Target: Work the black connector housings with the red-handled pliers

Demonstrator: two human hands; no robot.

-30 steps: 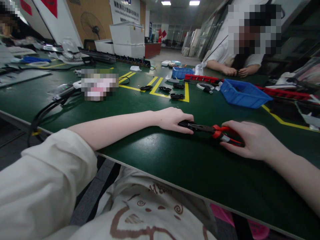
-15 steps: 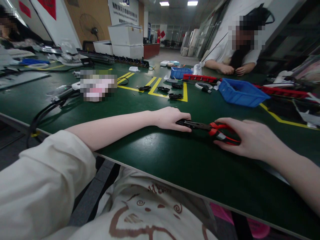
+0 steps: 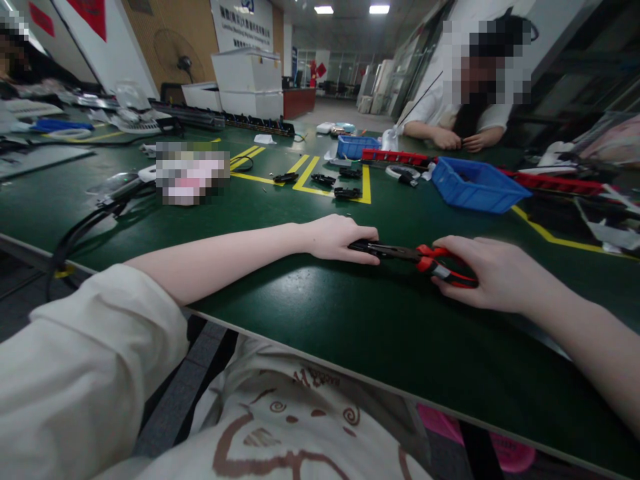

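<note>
Green table [image 3: 300, 313] fills most of the view, its near edge slanting down toward the right. Across it, a person [image 3: 434, 101] in a white top leans on the far side, hands together. Larger blue bin [image 3: 477, 190] sits right of centre, beyond the right hand; a smaller blue bin [image 3: 359, 146] stands farther back. Right hand [image 3: 493, 270], back upward, is wrapped on the red-and-black pliers [image 3: 424, 257]: thumb on the near handle, a finger along the far one, the handles somewhat apart. Left hand [image 3: 337, 237] reaches in from the opposite side, thumb and forefinger pinching a slim black piece [image 3: 364, 247]. Pliers are between the two hands, near the table's front edge. Their long axis runs mostly across the view with a slight slope, handles lower on the right in the right palm, nose pointing left and a little away from the wearer, toward the left fingertips. Black piece lies nearly in line with the nose, one end under the left hand, the other meeting the pliers' tip; cannot tell whether the jaws bite it. Yellow tape [image 3: 367, 185] marks an outline on the table behind the hands. Three loose black pieces [image 3: 323, 179] lie within it or across its strip; a fourth loose piece [image 3: 286, 177] lies just left.
</note>
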